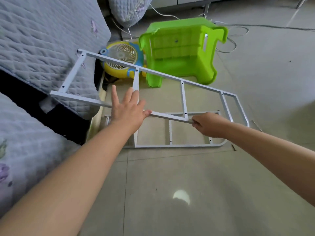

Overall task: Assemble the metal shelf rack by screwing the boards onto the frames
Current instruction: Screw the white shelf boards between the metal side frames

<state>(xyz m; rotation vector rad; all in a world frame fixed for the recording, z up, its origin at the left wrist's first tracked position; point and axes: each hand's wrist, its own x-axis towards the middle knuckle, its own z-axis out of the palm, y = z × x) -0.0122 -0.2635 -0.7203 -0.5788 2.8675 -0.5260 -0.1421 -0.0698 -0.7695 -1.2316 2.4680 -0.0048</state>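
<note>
Floor frame [170, 145] partly behind hands.

One camera, worn on the head

It looks forward and down from above at the floor [170, 193]. Both arms reach out from the bottom edge, so it sits close behind the left hand [127, 110] and right hand [208, 125]. The wide lens bends the edges.

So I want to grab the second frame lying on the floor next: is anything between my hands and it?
Yes. The upper frame that both hands hold lies across the floor frame. The right hand grips its near rail directly above the floor frame, and the left hand is spread on that rail.
</note>
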